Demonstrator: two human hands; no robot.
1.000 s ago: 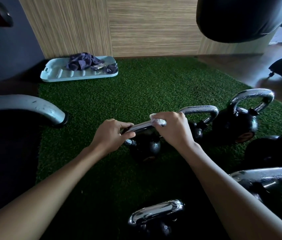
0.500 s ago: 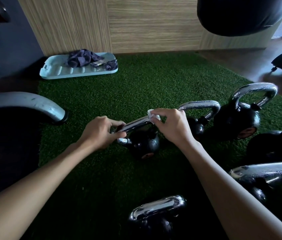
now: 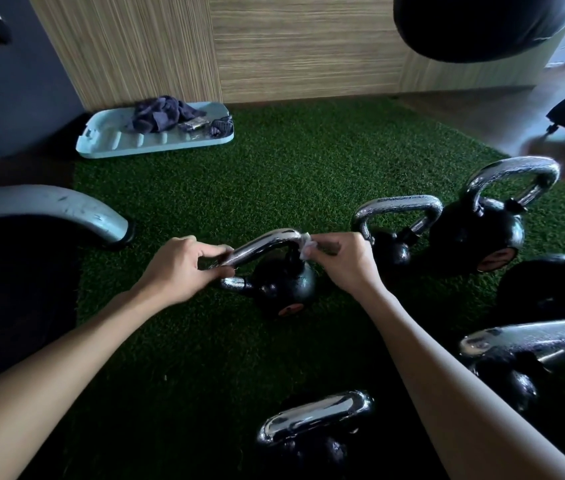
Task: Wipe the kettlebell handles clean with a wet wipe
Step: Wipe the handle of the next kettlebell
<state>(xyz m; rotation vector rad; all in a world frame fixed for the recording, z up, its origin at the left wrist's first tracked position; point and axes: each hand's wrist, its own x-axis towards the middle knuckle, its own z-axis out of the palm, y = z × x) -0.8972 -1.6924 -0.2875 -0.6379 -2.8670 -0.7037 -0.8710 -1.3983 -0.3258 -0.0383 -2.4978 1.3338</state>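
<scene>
Closest in, the nearest kettlebell (image 3: 315, 420) is sitting at the bottom edge, and a second kettlebell (image 3: 530, 339) is lying to its right, beyond the right forearm. Both bare forearms are reaching forward over the green turf (image 3: 308, 168) and converging on the middle kettlebell (image 3: 284, 282).

The left hand (image 3: 184, 268) is gripping the lower left end of its chrome handle (image 3: 260, 245), fingers curled over the bar and thumb closing beneath. The right hand (image 3: 343, 261) is pinching a white wet wipe (image 3: 305, 245) between thumb and fingertips, pressing it onto the handle's upper right bend. The handle is slanting up from left to right.

A reddish round label is showing low on this bell's black body — too small to read.

Behind the right hand a small kettlebell (image 3: 395, 211) is standing beside a large kettlebell (image 3: 481, 230), and a sixth kettlebell (image 3: 551, 285) is showing at the right edge — six in all.

Farther left, a curved grey metal bar (image 3: 49, 206) is resting on the floor. At the wood-grain wall (image 3: 308, 46) a pale blue tray (image 3: 118, 140) is carrying a crumpled dark cloth (image 3: 163, 112). A black punching bag (image 3: 481, 26) is hanging at the top right.
</scene>
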